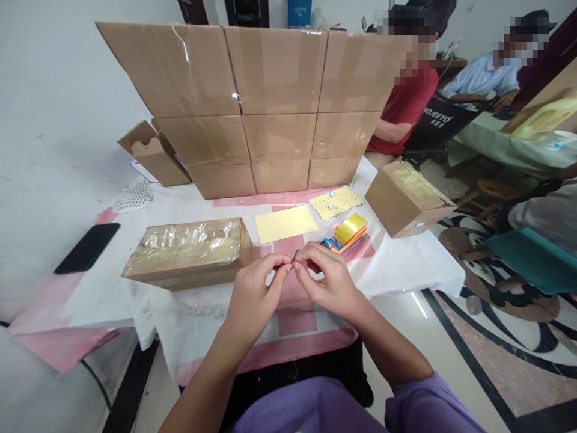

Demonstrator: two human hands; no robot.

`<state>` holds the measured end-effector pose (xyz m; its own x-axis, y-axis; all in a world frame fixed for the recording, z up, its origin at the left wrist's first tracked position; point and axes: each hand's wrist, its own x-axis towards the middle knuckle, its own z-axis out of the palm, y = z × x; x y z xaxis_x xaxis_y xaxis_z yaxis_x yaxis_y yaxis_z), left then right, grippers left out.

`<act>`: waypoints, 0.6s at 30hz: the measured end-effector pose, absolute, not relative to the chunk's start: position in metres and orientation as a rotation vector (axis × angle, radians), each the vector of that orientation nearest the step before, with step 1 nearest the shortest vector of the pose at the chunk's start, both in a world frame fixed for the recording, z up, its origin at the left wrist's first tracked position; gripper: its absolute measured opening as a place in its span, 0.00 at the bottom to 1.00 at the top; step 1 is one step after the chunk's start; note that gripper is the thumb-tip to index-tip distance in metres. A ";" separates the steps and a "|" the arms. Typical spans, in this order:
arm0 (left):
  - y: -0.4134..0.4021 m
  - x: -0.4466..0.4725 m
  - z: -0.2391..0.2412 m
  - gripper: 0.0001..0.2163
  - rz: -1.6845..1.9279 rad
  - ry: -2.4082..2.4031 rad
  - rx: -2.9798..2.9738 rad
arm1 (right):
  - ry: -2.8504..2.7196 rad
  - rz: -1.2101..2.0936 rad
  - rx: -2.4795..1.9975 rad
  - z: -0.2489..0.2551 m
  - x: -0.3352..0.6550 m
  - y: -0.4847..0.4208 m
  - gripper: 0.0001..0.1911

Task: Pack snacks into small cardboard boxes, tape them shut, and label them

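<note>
Over the front of the table, my left hand (pixel 256 285) and my right hand (pixel 328 279) meet fingertip to fingertip. Both pinch a tiny, thin dark piece (pixel 295 255), too small to name surely; the fingers hide much of it. Just beyond them a plain pale yellow sheet (pixel 286 224) lies flat. To its right is another yellow sheet (pixel 327 210), marked with small dots and bearing two small whitish pieces. A tape dispenser (pixel 349 233), orange and blue with a yellow roll, lies close to my right hand.
A taped carton (pixel 193 249) lies left of my hands, another box (pixel 406 198) at the right edge. Stacked cartons (pixel 279 72) form a wall behind. An open box (pixel 155 153), white perforated object (pixel 133 197) and black phone-like slab (pixel 88 248) are left. Other people sit beyond.
</note>
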<state>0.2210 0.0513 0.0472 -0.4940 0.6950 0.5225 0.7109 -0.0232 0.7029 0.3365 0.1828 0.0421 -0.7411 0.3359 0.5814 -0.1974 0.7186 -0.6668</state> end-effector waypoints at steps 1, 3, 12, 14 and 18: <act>0.051 0.221 0.048 0.05 -1.573 -2.192 -1.587 | -2.221 0.970 -0.108 0.042 0.336 0.183 0.06; 0.051 0.220 0.049 0.04 -1.566 -2.231 -1.593 | -2.247 0.974 -0.118 0.040 0.336 0.184 0.06; 0.052 0.223 0.052 0.05 -1.723 -2.530 -1.455 | -2.203 0.927 -0.220 0.026 0.333 0.185 0.06; 0.052 0.224 0.050 0.05 -1.744 -2.578 -1.425 | -2.172 0.943 -0.239 0.023 0.332 0.187 0.06; 0.052 0.222 0.046 0.05 -1.750 -2.612 -1.404 | -2.098 1.000 -0.282 0.020 0.332 0.190 0.06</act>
<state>0.2217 0.0521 0.0459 -0.6298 0.7557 0.1797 0.4535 0.1699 0.8749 0.3320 0.1905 0.0198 -0.6720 0.4896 0.5556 -0.1233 0.6658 -0.7359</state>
